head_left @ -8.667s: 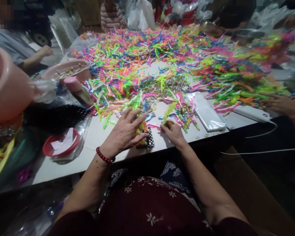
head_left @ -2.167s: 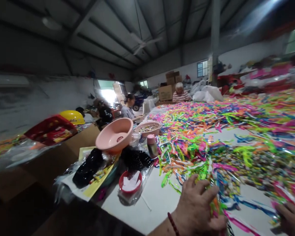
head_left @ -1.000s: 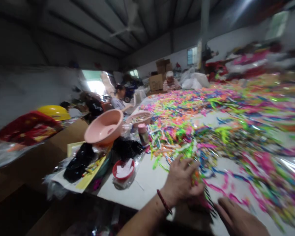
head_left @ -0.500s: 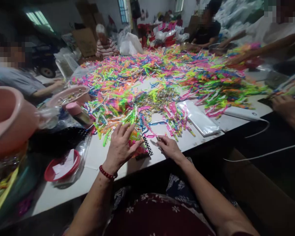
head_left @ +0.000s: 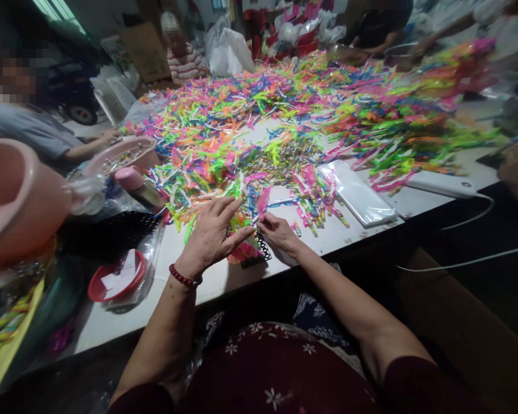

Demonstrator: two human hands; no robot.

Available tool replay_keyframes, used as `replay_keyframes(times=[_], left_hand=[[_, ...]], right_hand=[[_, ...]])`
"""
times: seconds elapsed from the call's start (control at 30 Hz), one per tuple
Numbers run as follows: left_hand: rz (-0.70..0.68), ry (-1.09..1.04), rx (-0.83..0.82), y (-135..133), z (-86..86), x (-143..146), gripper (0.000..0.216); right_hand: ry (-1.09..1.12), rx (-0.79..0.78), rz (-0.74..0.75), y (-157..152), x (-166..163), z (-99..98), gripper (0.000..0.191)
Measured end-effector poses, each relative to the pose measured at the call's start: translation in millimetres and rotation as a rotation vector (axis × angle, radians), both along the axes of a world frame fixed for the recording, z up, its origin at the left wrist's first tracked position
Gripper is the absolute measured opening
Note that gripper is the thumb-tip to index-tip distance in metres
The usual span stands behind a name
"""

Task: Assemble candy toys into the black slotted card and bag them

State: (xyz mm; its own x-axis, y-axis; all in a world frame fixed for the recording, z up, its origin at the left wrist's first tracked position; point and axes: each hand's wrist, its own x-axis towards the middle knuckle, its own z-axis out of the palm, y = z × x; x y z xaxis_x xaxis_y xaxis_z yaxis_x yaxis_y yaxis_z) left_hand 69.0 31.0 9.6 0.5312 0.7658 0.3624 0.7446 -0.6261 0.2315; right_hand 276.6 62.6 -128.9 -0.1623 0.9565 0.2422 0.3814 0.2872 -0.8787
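Observation:
My left hand (head_left: 213, 234), with a red bead bracelet at the wrist, lies over a small black lattice basket (head_left: 265, 246). Its fingers are stretched out and the thumb points right, over the colourful plastic pieces (head_left: 247, 251) in the basket. Just right of it, my right hand (head_left: 280, 233) pinches the lower end of a pink plastic piece (head_left: 263, 201), which stands up from the fingertips. Beyond the right hand lies a blue plastic piece (head_left: 284, 202), and to its right a small heap of pink pieces with striped ends (head_left: 317, 198).
A large heap of bright plastic pieces (head_left: 198, 121) covers the table's far part. At right lie clear plastic bags (head_left: 358, 192) and a white corded device (head_left: 440, 184). A red basket (head_left: 141, 276), a pink-lidded bottle (head_left: 129, 178) and pink tubs (head_left: 47, 201) stand left. Several people sit around.
My right hand has moved left and up, towards the left hand, bringing the pink piece upright over the basket. My left hand stays over the basket. The view has tilted down a little.

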Motion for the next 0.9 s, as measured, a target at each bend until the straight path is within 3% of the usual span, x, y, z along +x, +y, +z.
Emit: replay_keyframes(times=[0.2, 0.5, 0.73, 0.83, 0.9], left_hand=[[-0.006, -0.038, -0.018, -0.9, 0.0, 0.2, 0.062], [-0.034, 0.008, -0.004, 2.5, -0.2, 2.4, 0.065], [-0.006, 0.073, -0.003, 0.1, 4.3, 7.2, 0.068], [0.004, 0.055, 0.004, -0.5, 4.1, 7.9, 0.068], [0.009, 0.046, 0.001, -0.4, 3.3, 7.9, 0.069]], right_hand=[[-0.288, -0.044, 0.050, 13.8, 0.4, -2.9, 0.015], [-0.676, 0.078, 0.149, 23.0, -0.2, 12.4, 0.015], [-0.616, 0.126, 0.180, 18.7, -6.6, 3.1, 0.017], [-0.508, 0.176, 0.182, 13.5, 6.5, 0.4, 0.018], [-0.496, 0.190, 0.087, 8.0, 26.5, 1.9, 0.020]])
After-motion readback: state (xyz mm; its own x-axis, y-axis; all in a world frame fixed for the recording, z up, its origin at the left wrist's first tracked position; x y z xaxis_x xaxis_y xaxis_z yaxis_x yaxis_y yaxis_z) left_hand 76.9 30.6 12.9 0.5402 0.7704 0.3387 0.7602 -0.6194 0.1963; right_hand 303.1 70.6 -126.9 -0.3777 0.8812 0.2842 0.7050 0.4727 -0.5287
